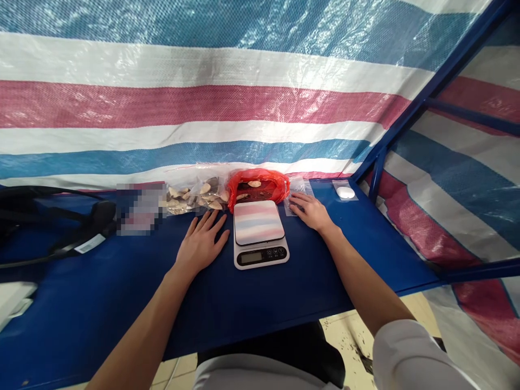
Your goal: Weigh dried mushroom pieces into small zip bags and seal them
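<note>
Digital kitchen scale (pixel 260 230) sits near the frame's centre, presumably reachable from both sides; left hand (pixel 199 244) lies flat, grip released, right hand (pixel 313 211) resting unclenched over clear plastic bag (pixel 304 186) at centre right

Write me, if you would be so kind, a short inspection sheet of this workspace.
Surface: flat blue tabletop.
Things in use: white rectangular digital scale, no reading legible; behind it, open red plastic bag holding pale brown slices; left of that, clear plastic bags holding more slices.
Clutter: small white rounded object in or on a small transparent bag, right; white object cut off at the left edge.
Hands: left bare hand flat, left of the scale; right bare hand with fingers over a flat clear packet.
Cables: black straps or cords, far left; cannot tell which.
Surroundings: blue-white-red striped plastic sheeting, blue frame, pale tiled floor.
</note>
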`<state>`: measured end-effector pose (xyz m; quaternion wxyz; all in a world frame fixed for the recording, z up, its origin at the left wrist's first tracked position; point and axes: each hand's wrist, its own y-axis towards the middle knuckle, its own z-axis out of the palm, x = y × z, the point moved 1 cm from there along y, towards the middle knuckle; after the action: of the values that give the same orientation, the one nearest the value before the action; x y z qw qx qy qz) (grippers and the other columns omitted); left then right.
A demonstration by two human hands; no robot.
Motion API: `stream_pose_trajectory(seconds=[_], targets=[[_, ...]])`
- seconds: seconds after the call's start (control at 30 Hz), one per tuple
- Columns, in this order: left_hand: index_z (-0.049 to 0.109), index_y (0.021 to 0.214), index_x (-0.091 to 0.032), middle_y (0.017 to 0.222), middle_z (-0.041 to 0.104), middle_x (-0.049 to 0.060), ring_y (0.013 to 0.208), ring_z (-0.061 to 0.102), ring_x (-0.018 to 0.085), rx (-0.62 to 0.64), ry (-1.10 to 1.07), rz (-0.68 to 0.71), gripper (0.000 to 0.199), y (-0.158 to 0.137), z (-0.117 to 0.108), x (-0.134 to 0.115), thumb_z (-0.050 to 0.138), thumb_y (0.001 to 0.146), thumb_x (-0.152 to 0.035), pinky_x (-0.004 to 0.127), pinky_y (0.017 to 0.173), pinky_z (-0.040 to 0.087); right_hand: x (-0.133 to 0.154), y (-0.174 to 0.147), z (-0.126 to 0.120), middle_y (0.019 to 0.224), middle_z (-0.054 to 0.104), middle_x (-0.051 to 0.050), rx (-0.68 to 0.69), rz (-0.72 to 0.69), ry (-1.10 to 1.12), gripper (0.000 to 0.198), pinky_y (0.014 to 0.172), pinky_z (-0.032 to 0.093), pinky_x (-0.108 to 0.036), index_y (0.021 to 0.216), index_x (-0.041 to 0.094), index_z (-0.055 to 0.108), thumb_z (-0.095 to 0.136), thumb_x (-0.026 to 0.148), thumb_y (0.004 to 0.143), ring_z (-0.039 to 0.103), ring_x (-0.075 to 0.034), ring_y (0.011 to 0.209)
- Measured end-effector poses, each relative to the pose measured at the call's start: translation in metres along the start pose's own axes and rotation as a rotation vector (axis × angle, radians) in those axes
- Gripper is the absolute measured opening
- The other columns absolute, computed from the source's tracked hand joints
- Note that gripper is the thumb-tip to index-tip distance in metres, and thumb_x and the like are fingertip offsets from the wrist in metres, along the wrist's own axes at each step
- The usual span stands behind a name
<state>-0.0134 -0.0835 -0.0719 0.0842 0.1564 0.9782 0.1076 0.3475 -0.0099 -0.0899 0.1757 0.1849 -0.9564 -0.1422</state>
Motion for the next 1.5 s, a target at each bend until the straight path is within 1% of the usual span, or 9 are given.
stream_pose_trajectory(seconds=[0.13, 0.37, 0.57, 0.7, 0.8, 0.97, 1.13, 1.3, 1.5], targets=[[0.053, 0.148, -0.022, 0.16, 0.042, 0.009, 0.15, 0.037, 0.031, 0.004, 0.004, -0.005, 0.056, 0.0, 0.001, 0.0, 0.038, 0.1, -0.046, 0.054, 0.124, 0.026, 0.008, -0.002, -0.005, 0.134, 0.069, -0.002, -0.045, 0.001, -0.008, 0.034, 0.112, 0.047, -0.045, 0.119, 0.031, 0.074, 0.047, 0.042, 0.102, 0.061, -0.025, 0.129], [0.054, 0.148, -0.019, 0.159, 0.042, 0.011, 0.149, 0.037, 0.032, 0.014, 0.013, -0.005, 0.056, 0.001, -0.001, -0.001, 0.037, 0.1, -0.045, 0.054, 0.123, 0.027, 0.014, -0.007, -0.011, 0.118, 0.076, -0.005, -0.132, 0.002, -0.022, 0.035, 0.116, 0.041, -0.044, 0.109, 0.027, 0.077, 0.044, 0.036, 0.103, 0.065, -0.025, 0.123], [0.056, 0.145, -0.021, 0.158, 0.045, 0.011, 0.148, 0.039, 0.032, -0.002, -0.019, -0.015, 0.054, 0.002, -0.001, -0.002, 0.039, 0.1, -0.044, 0.054, 0.122, 0.028, 0.022, -0.017, -0.028, 0.12, 0.076, -0.005, -0.2, 0.087, 0.025, 0.038, 0.096, 0.056, -0.037, 0.111, 0.027, 0.078, 0.045, 0.043, 0.101, 0.071, -0.027, 0.112], [0.06, 0.142, -0.022, 0.156, 0.047, 0.011, 0.148, 0.04, 0.032, -0.028, -0.049, -0.018, 0.052, 0.003, 0.0, -0.001, 0.041, 0.099, -0.044, 0.055, 0.122, 0.029, 0.029, -0.03, -0.043, 0.113, 0.078, -0.005, -0.242, 0.132, 0.17, 0.036, 0.09, 0.058, -0.037, 0.106, 0.026, 0.08, 0.051, 0.046, 0.098, 0.074, -0.028, 0.104], [0.065, 0.136, -0.019, 0.151, 0.054, 0.012, 0.144, 0.045, 0.032, -0.054, -0.11, -0.018, 0.051, 0.002, -0.003, -0.001, 0.041, 0.098, -0.045, 0.053, 0.122, 0.03, 0.037, -0.041, -0.055, 0.105, 0.08, -0.005, -0.281, 0.178, 0.392, 0.033, 0.092, 0.058, -0.04, 0.1, 0.025, 0.081, 0.059, 0.05, 0.093, 0.075, -0.03, 0.1], [0.073, 0.121, -0.019, 0.131, 0.07, 0.011, 0.123, 0.064, 0.028, -0.168, -0.395, -0.078, 0.048, 0.006, -0.021, -0.013, 0.041, 0.099, -0.048, 0.041, 0.111, 0.046, 0.061, -0.047, -0.067, 0.095, 0.081, -0.003, -0.279, 0.285, 0.848, 0.035, 0.088, 0.058, -0.043, 0.093, 0.023, 0.08, 0.07, 0.056, 0.084, 0.074, -0.029, 0.094], [0.075, 0.116, -0.016, 0.121, 0.075, 0.009, 0.117, 0.066, 0.028, -0.211, -0.816, -0.144, 0.055, 0.028, -0.042, -0.043, 0.045, 0.098, -0.058, 0.036, 0.106, 0.048, 0.085, -0.032, -0.062, 0.095, 0.081, -0.004, -0.23, 0.29, 1.118, 0.033, 0.092, 0.057, -0.044, 0.089, 0.023, 0.081, 0.076, 0.055, 0.079, 0.074, -0.029, 0.095], [0.073, 0.116, -0.017, 0.124, 0.073, 0.012, 0.123, 0.064, 0.03, -0.105, -1.316, -0.212, 0.055, 0.058, -0.041, -0.066, 0.062, 0.088, -0.062, 0.041, 0.104, 0.051, 0.103, -0.013, -0.046, 0.096, 0.08, -0.004, -0.117, 0.248, 1.301, 0.032, 0.096, 0.056, -0.045, 0.088, 0.025, 0.081, 0.078, 0.054, 0.076, 0.074, -0.029, 0.097], [0.076, 0.107, -0.023, 0.124, 0.073, 0.007, 0.123, 0.063, 0.028, 0.053, -1.65, -0.215, 0.036, 0.07, -0.038, -0.068, 0.078, 0.076, -0.041, 0.042, 0.105, 0.05, 0.113, 0.002, -0.032, 0.093, 0.079, -0.004, -0.062, 0.2, 1.388, 0.034, 0.096, 0.056, -0.044, 0.087, 0.023, 0.08, 0.079, 0.055, 0.075, 0.073, -0.027, 0.095]])
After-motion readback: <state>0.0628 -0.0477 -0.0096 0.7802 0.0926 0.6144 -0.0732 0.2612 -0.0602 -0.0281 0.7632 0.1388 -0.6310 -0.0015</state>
